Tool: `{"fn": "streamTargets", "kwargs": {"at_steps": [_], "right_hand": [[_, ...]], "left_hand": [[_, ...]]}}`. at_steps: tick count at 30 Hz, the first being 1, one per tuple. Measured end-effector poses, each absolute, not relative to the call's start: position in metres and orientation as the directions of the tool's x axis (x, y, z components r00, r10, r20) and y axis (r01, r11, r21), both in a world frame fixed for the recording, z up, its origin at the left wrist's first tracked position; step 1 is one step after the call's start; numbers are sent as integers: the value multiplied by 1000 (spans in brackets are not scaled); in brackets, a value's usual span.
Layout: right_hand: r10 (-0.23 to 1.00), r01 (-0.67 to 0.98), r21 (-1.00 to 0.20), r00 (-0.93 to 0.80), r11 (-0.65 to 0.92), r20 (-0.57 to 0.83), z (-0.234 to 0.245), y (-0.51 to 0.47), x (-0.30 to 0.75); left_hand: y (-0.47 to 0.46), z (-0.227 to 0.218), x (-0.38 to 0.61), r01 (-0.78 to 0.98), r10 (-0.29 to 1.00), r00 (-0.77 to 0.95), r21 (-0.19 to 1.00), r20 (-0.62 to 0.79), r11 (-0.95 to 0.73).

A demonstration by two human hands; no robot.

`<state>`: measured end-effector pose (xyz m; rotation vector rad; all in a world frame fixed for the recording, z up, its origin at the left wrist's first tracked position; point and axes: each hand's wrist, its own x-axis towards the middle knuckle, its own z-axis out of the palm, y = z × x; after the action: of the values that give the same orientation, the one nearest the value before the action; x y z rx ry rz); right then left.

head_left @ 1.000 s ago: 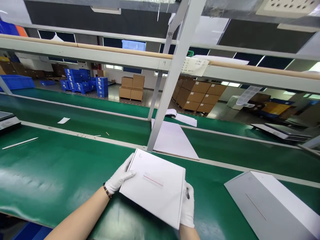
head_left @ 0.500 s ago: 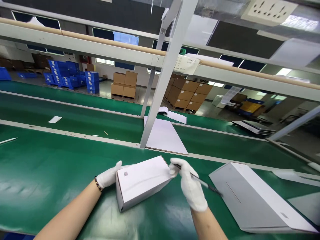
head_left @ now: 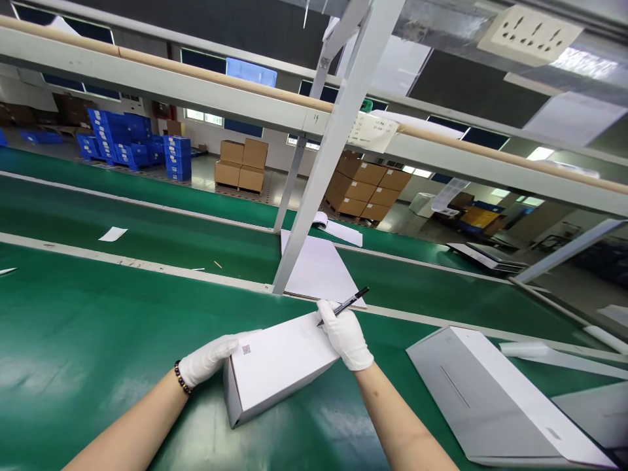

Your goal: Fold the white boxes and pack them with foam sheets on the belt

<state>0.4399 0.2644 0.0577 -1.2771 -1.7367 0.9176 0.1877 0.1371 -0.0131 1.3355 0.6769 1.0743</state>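
Box, one: white, oblong, narrow face up, printed code at the left end; located between the two hands at the desk. Whether it rests there or is held just above cannot be told.

Pen, one: dark, slim; pinched by the fingers of the right hand, tip at the face's right end, contact too fine to tell.

Left hand, one: against the box's left end; fingers partly hidden, so their grip cannot be told.

Handling note: pen work here seems best done with the left hand bracing the box, light pressure, and the glove clear of any wet ink.

Materials: gloves, white, soft, lightly creased fabric; box, smooth card with crisp edges; desk, glossy green sheet; bracelet, round dark beads; second box, pale, sharp-cornered, lying right.
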Motion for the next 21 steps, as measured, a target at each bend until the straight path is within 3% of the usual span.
{"fn": "streamTargets", "kwargs": {"at_steps": [13,18,21], "right_hand": [[964,524,-811,-191,261,187,59,263,437],[967,393,-886,-166,247,196,60,264,438],[966,214,-942,-47,257,253,70,256,448]], "left_hand": [[138,-18,189,-263,903,394,963,170,-67],[136,-17,187,-211,908,386,974,165,-87],[131,-13,187,-185,894,436,983,101,-21]]}}
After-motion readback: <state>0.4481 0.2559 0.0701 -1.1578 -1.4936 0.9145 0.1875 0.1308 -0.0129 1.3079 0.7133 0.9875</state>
